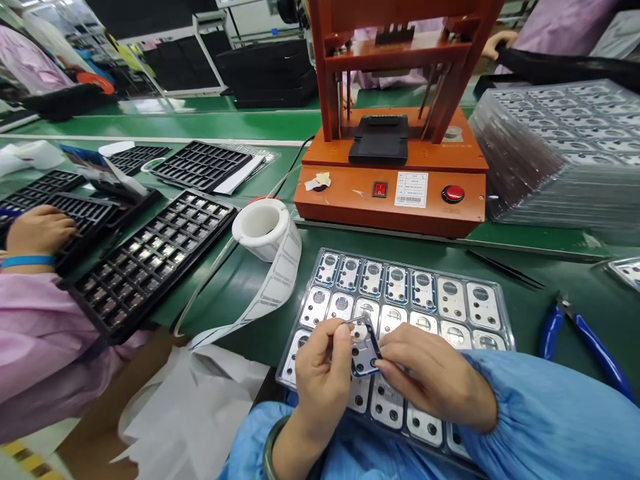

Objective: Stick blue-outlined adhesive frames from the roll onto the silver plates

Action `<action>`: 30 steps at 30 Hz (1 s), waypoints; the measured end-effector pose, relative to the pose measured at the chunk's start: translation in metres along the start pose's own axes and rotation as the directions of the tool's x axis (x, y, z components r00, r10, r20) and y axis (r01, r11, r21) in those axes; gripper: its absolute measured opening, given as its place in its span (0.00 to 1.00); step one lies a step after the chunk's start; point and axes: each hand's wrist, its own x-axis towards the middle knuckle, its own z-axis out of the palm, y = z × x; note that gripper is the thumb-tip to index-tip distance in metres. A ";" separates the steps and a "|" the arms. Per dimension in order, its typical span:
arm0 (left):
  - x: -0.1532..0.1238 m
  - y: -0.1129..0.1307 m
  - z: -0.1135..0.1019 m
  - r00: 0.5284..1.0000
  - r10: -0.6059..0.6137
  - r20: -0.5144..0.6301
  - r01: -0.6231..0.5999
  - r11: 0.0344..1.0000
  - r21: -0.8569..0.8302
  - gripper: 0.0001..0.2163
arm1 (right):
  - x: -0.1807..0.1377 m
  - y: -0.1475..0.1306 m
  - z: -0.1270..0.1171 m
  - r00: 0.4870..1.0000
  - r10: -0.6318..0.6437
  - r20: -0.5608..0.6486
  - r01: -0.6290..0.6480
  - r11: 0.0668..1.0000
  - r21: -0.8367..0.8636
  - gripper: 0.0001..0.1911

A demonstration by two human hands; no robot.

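Note:
My left hand [323, 373] and my right hand [433, 377] meet over a clear plastic tray [505, 320] of small metal camera-frame parts on the green belt. Together they pinch one small dark-edged metal part [365, 350] between thumbs and fingers, lifted just above the tray's front rows. Both hands are closed on it. Blue sleeves cover my arms.
An orange press machine [395, 153] with a red button [453, 194] stands behind the tray. A white label roll [263, 230] trails tape to the left. Blue pliers [583, 340] and black tweezers [505, 269] lie right. A co-worker's hand [37, 230] rests on black trays [150, 260] at left. Stacked clear trays [565, 147] sit far right.

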 end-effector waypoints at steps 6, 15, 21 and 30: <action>0.001 -0.006 0.004 0.997 -0.078 -0.006 0.078 0.996 -0.031 0.09 | -0.001 0.003 -0.001 0.975 0.204 -0.085 -0.200 0.979 0.051 0.11; -0.005 -0.016 0.006 0.990 -0.135 0.050 0.142 0.972 -0.188 0.11 | 0.005 0.004 0.005 0.740 0.530 0.413 -0.672 0.558 0.488 0.13; -0.007 -0.014 0.006 0.983 -0.097 0.156 0.129 0.968 -0.213 0.12 | 0.005 0.011 0.005 0.663 0.567 0.489 -0.713 0.279 0.644 0.13; -0.008 -0.012 0.010 0.970 -0.044 0.241 0.080 0.987 -0.141 0.11 | 0.009 0.014 0.005 0.628 0.602 0.494 -0.731 0.239 0.639 0.12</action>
